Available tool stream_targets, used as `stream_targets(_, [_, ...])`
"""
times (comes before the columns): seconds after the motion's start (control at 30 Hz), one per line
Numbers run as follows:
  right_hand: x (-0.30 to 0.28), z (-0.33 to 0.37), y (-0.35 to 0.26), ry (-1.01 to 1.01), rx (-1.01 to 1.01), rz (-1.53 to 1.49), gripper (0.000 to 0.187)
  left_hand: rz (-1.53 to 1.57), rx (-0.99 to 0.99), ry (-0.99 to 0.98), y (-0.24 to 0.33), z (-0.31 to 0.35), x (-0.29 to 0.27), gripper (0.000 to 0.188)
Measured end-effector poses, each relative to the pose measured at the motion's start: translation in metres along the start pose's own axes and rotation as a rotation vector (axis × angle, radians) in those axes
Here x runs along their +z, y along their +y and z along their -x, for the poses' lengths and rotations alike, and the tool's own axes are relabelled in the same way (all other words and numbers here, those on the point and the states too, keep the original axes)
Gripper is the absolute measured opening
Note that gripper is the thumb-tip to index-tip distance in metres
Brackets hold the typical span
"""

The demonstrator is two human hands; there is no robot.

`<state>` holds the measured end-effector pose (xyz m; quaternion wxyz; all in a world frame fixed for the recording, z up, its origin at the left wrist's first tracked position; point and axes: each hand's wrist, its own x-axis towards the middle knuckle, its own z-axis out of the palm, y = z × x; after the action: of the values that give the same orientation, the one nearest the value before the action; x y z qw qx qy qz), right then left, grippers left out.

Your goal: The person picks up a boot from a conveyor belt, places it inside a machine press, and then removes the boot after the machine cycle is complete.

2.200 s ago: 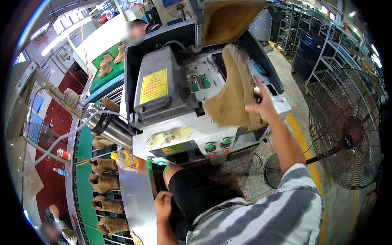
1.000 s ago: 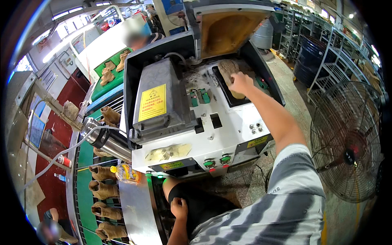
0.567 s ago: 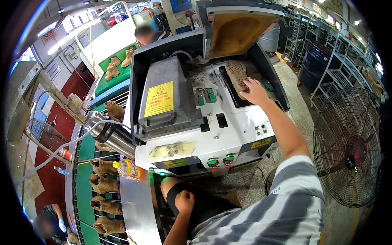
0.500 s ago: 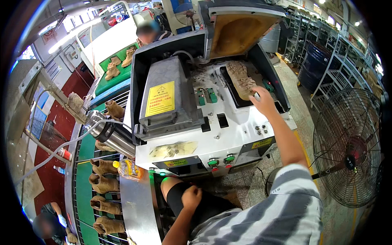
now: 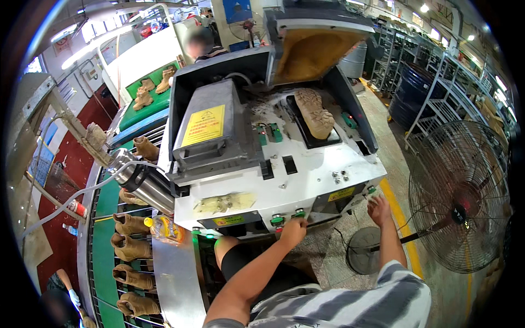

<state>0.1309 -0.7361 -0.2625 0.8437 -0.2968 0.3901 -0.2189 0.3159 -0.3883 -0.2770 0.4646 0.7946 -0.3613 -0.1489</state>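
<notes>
My left hand (image 5: pixel 293 232) is closed, its fingers curled at the front panel right beneath a green push button (image 5: pixel 299 212); whether it presses the button I cannot tell. At the machine's right front corner, my right hand (image 5: pixel 379 211) is open with fingers raised and apart, just below another green button (image 5: pixel 372 189). Both hands are off the tan boot (image 5: pixel 314 113), which lies sole up on a black pad (image 5: pixel 322 143) in the right bay of the white pressing machine (image 5: pixel 246 191). Above that bay the lid (image 5: pixel 314 52), with its amber inner pad, stands raised.
A grey cover (image 5: pixel 210 123) closes the left bay. To the left, several tan boots (image 5: pixel 131 246) stand on a conveyor rack beside a steel flask (image 5: pixel 139 183) and a yellow-capped bottle (image 5: pixel 165 229). A large floor fan (image 5: pixel 459 202) stands right. Co-workers are at far back and lower left.
My right hand has let go of the boot's near end and come down to the machine's right corner. My left hand has risen from my lap to the front panel's buttons.
</notes>
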Motion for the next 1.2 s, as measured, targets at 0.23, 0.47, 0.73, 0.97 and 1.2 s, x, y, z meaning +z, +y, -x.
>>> stream_targets(0.23, [0.039,0.042,0.206,-0.741,0.015,2.416,0.062,0.014,-0.131,0.531,-0.066,0.119,-0.08,0.013])
stream_targets(0.47, [0.345,0.153,0.209,-1.718,0.091,1.385,0.038,-0.251,-0.689,1.142,-0.144,0.378,-0.177,0.024])
stream_targets(0.73, [0.595,0.039,0.195,-0.266,-1.081,1.582,0.099,-0.321,-0.843,1.408,-0.09,0.477,-0.178,0.024])
stream_targets(0.97, [0.671,-0.027,0.173,-0.405,-0.65,1.875,0.093,-0.345,-1.052,1.349,-0.084,0.459,-0.194,0.025])
stream_targets(1.2, [0.587,0.103,0.18,-0.333,-1.078,1.425,0.097,-0.445,-0.989,1.37,-0.098,0.479,-0.187,0.026])
